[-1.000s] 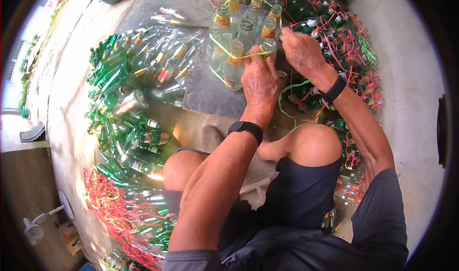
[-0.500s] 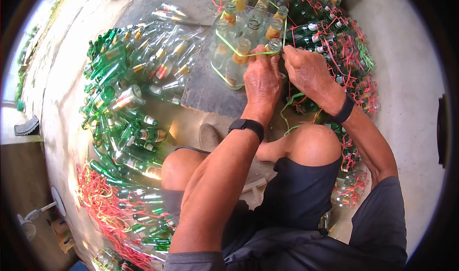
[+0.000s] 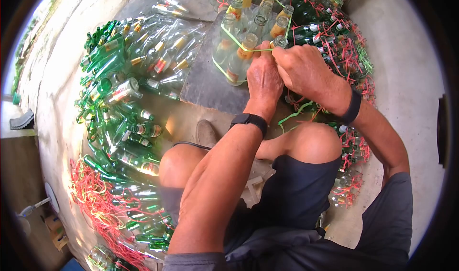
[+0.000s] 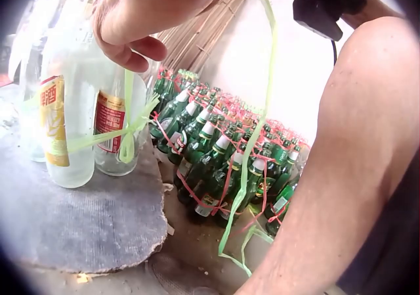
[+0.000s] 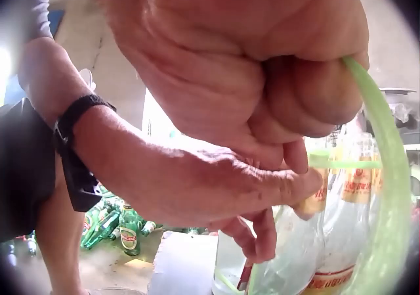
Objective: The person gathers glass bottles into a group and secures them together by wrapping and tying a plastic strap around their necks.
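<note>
Clear bottles [image 3: 231,55] with yellow labels stand bunched together on a grey board [image 3: 203,91]. A green strap [image 3: 233,36] runs round their necks, and another loop circles them lower down, knotted [image 4: 128,136] in the left wrist view. At the nearest bottle neck, my left hand [image 3: 265,77] pinches the upper strap with bent fingers. Against it lies my right hand [image 3: 308,72], its fingers curled round the strap, which comes out of that fist in the right wrist view [image 5: 387,150]. My right fingertips are hidden in the head view.
Green bottles [image 3: 114,127] and clear bottles [image 3: 162,46] lie heaped at the left, above a pile of red strips [image 3: 98,199]. Red-tied green bottles [image 4: 216,150] stand to the right. Bent knees [image 3: 315,142] are below the hands; a shoe [image 3: 206,133] rests near the board.
My right hand has moved left and slightly down, from beside the bottles to against my left hand. My left hand keeps its place at the nearest neck. The view has shifted slightly.
</note>
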{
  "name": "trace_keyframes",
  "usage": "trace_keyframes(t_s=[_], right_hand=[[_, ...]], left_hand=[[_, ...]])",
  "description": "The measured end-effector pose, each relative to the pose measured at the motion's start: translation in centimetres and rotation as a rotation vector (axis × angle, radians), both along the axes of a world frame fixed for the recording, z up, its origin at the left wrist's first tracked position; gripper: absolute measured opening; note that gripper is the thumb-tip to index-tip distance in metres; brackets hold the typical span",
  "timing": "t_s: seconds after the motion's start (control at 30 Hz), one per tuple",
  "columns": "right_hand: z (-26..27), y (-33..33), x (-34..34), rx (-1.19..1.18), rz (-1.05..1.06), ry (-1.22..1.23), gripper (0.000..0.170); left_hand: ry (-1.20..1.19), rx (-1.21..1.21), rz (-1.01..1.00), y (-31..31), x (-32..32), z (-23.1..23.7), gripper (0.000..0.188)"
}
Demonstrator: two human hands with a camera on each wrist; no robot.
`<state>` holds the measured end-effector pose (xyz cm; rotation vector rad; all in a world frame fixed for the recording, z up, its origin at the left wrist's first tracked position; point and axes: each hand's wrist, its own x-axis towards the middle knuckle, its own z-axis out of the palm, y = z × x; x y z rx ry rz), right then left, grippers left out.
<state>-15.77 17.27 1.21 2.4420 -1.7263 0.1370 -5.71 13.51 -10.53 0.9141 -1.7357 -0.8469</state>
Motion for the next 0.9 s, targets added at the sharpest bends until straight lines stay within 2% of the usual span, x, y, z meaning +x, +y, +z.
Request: trace_keyframes(t_s=[0.27,0.37,0.43,0.5,0.57,0.63,0.9], right_hand=[[3.2,-3.5,0.0,0.093,0.188,0.093,0.01],[3.6,-5.1,-0.3,0.133,0.239,0.148,0.011],[4.0,-5.9,-0.3,0.117,0.37,0.152,0.01],[4.5,-6.8,-0.1,0.212,0.33,0.204,0.009],[4.5,-8.0,-0.5,0.261,0.362,0.153,0.01],[4.7,-8.9,-0.9,0.288,0.384,0.097,0.01],[3.5,-11.8,-2.8,0.517,0.266,-0.163,0.014]], left_hand=[[-0.062,0.068,-0.008,0.2,-0.2,0.1,0.03],[0.0,0.093,0.083,0.6,-0.2,0.9,0.019],[0.024,0.076,0.098,0.6,-0.2,1.0,0.019],[-0.003,0.095,0.091,0.6,-0.1,1.1,0.019],[-0.03,0.114,0.084,0.6,0.0,1.3,0.019],[0.065,0.066,0.069,0.6,0.1,1.4,0.019],[0.047,0.089,0.048,0.4,0.0,1.5,0.022]])
